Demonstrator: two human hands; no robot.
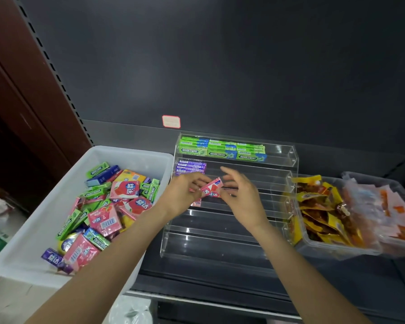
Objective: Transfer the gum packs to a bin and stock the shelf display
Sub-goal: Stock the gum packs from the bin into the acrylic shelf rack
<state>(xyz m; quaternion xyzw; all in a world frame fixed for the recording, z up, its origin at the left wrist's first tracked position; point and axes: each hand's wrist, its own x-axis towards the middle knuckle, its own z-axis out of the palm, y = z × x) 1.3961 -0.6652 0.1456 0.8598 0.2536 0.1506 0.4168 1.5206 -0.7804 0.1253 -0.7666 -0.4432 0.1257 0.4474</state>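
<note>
I judge stocking barely begun: the clear display rack point(229, 230) holds green packs point(221, 149) on top, purple packs point(191, 166) below, my left hand point(182, 195) pinches pink gum packs point(212, 189) over its third tier, right hand point(241, 195) open beside, and the white bin point(33, 230) left of it stays heaped.

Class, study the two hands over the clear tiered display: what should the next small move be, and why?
Probably the left hand should set the pink gum packs it grips onto the third tier of the acrylic display. Green Doublemint packs fill the top tier, purple packs start the second, and a pink pack seems already there below the hands. The right hand hovers open beside it, ready to align.
</note>
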